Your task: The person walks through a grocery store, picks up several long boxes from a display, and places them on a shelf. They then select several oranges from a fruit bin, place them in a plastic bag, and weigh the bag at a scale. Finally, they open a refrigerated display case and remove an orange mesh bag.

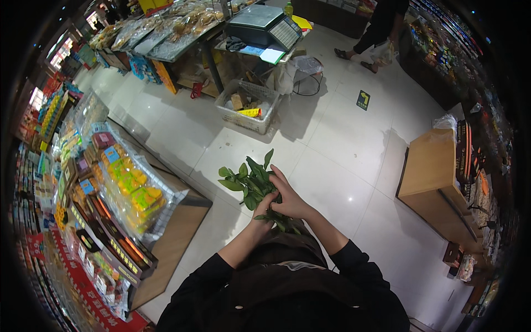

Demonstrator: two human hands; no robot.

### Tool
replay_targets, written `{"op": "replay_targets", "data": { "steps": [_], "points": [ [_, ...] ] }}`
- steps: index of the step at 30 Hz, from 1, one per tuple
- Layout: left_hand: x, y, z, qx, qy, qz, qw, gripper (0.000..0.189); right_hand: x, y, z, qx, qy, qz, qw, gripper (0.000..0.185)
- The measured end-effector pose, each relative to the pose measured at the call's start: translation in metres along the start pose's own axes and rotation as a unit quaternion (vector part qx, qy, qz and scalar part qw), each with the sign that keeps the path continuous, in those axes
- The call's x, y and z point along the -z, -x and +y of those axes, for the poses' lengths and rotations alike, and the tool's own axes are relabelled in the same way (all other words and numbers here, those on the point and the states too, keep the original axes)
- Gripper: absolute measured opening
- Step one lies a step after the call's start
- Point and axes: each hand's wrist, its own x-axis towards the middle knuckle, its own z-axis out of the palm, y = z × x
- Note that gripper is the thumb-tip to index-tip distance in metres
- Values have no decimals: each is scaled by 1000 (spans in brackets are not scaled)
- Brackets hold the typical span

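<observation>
A bunch of leafy green stems is held in front of my body, over the tiled floor. My left hand is closed around the lower part of the bunch, with some stems hanging below it. On the right side of the leaves, my right hand grips the bunch with bent fingers, its fingertips partly behind the foliage. Both hands are close together, the right slightly higher. The leaves point up and to the left.
A display stand with packaged snacks stands at left. Ahead are a plastic crate, a wire-legged stool and a weighing scale on a counter. A wooden cabinet is at right. A person carrying a plastic bag stands farther off.
</observation>
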Motion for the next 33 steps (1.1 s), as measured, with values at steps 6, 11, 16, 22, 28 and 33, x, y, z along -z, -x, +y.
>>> {"op": "replay_targets", "data": {
  "steps": [6, 11, 16, 22, 28, 33],
  "points": [
    [-36, -187, 106, -4, 53, -7, 999, 29, 90, -140, 55, 19, 115, 26, 993, 68],
    [-36, -351, 215, -64, 49, 68, 994, 20, 171, -229, 77, -30, 81, 86, 993, 54],
    [-36, -505, 312, -42, 19, 103, 994, 27, 227, -278, 87, -105, -25, 163, 981, 44],
    [-35, -650, 375, 36, -71, 190, 979, 62, 252, -299, 115, -258, -23, 299, 919, 37],
    [8, -730, 409, 124, -285, 211, 927, 35, 229, -309, 124, -316, -90, 424, 844, 34],
    [-36, -687, 354, 187, -528, 62, 826, 13, 190, -322, 98, -333, -81, 475, 810, 35]
  ]
}}
